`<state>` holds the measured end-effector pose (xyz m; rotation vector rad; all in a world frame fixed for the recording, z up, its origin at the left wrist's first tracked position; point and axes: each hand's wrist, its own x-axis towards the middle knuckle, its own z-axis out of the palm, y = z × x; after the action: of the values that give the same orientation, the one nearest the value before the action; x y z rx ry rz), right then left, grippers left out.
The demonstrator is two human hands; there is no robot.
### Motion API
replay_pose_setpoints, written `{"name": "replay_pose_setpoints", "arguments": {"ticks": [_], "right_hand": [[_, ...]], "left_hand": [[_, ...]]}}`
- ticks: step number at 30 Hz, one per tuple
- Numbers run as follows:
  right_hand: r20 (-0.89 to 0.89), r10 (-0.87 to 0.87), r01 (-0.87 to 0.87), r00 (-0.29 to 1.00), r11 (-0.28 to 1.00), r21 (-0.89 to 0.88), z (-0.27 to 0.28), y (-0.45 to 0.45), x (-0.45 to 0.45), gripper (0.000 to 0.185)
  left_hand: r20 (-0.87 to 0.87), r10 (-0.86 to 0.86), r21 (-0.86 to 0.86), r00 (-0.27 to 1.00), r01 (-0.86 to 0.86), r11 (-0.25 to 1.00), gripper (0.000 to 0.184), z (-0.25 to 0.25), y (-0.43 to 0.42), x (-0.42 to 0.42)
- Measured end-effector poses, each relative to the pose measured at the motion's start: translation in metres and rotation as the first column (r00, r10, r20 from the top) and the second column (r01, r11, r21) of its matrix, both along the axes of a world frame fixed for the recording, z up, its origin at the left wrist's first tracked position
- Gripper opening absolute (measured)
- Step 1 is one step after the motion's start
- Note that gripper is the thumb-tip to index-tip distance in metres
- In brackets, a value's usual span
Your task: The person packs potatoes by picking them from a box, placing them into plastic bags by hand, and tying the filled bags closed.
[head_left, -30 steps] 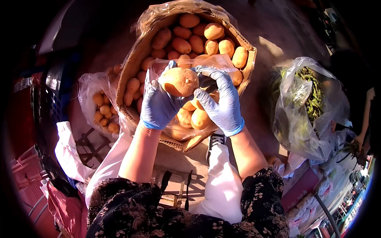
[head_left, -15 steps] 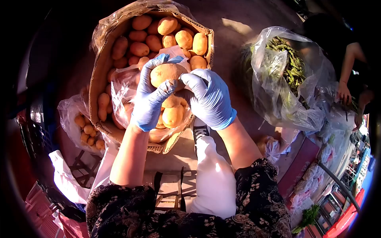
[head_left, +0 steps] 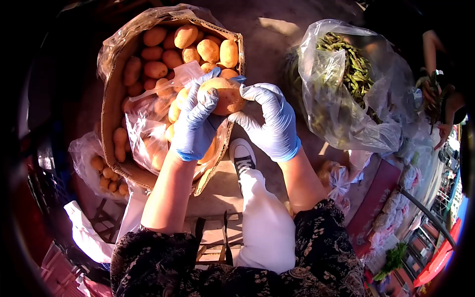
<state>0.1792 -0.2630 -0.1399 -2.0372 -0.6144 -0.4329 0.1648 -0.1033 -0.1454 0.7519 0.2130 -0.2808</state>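
Observation:
My left hand [head_left: 195,121], in a blue glove, is wrapped round a large potato [head_left: 228,99] above the front right side of a cardboard box [head_left: 110,111]. At the potato's right end is my right hand [head_left: 269,121], also gloved, its thumb and bent fingers curled in against the potato. Several potatoes [head_left: 155,70] fill the back of the box. A clear plastic bag [head_left: 144,129] with more potatoes in it lies in the box, partly hidden behind my left hand.
A clear bag of green pods [head_left: 352,74] stands at the right, with another person's hands [head_left: 444,133] beyond it. A small bag of little potatoes [head_left: 105,174] sits left of the box. My shoe [head_left: 242,154] is on the floor just right of the box.
The view has shifted, so the box now appears farther left. The potato has turned between my hands, and my right hand's fingers have moved along its right end.

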Motion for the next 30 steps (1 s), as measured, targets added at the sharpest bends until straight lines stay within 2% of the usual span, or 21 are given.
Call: {"name": "replay_pose_setpoints", "arguments": {"ticks": [4,6,8,10,13,15,20,24,25,28,30], "right_hand": [[-0.074,0.037,-0.037,0.997,0.999,-0.008,-0.006,-0.001,-0.002,0.031],[-0.168,0.051,-0.053,0.984,0.999,-0.006,-0.014,0.0,-0.009,0.03],[-0.104,-0.009,0.024,0.995,0.99,0.142,-0.018,0.002,-0.011,0.031],[-0.067,-0.026,0.043,0.997,0.962,0.271,-0.016,0.005,-0.008,0.033],[-0.004,-0.049,0.049,0.999,0.989,0.136,-0.014,0.005,-0.006,0.036],[-0.01,-0.048,0.048,0.999,0.994,0.1,-0.017,0.005,-0.006,0.037],[-0.066,0.005,-0.002,0.998,0.998,0.055,-0.024,0.006,-0.01,0.034],[0.063,-0.114,0.103,0.991,0.982,0.161,-0.022,0.01,-0.011,0.038],[0.002,-0.109,0.107,0.994,0.976,0.19,-0.029,0.01,-0.013,0.041],[0.077,-0.112,0.11,0.991,0.993,0.034,-0.03,0.01,-0.011,0.042],[0.054,-0.104,0.104,0.993,0.995,0.012,-0.032,0.013,-0.011,0.04]], "left_hand": [[0.015,0.015,0.054,1.0,-0.016,0.998,0.047,-0.005,0.0,-0.001],[-0.01,0.01,-0.023,1.0,-0.011,1.0,0.051,-0.006,-0.002,-0.001],[-0.03,-0.007,-0.151,1.0,0.003,0.988,0.053,-0.001,-0.007,-0.002],[-0.018,-0.013,-0.153,1.0,0.01,0.988,0.056,-0.005,-0.008,-0.002],[-0.016,-0.004,-0.106,1.0,0.002,0.994,0.055,-0.006,-0.007,-0.002],[-0.031,0.011,-0.033,0.999,-0.012,0.999,0.053,-0.005,-0.004,-0.003],[0.003,0.035,-0.001,0.999,-0.035,0.999,0.054,-0.007,-0.005,-0.002],[-0.002,0.052,-0.022,0.999,-0.052,0.998,0.054,-0.001,-0.011,-0.003],[-0.003,0.057,-0.002,0.998,-0.057,0.998,0.052,-0.003,-0.011,-0.003],[0.011,0.064,0.037,0.998,-0.065,0.997,0.051,-0.006,-0.008,-0.002],[0.015,0.064,0.082,0.998,-0.065,0.994,0.05,-0.009,-0.003,-0.003]]}}
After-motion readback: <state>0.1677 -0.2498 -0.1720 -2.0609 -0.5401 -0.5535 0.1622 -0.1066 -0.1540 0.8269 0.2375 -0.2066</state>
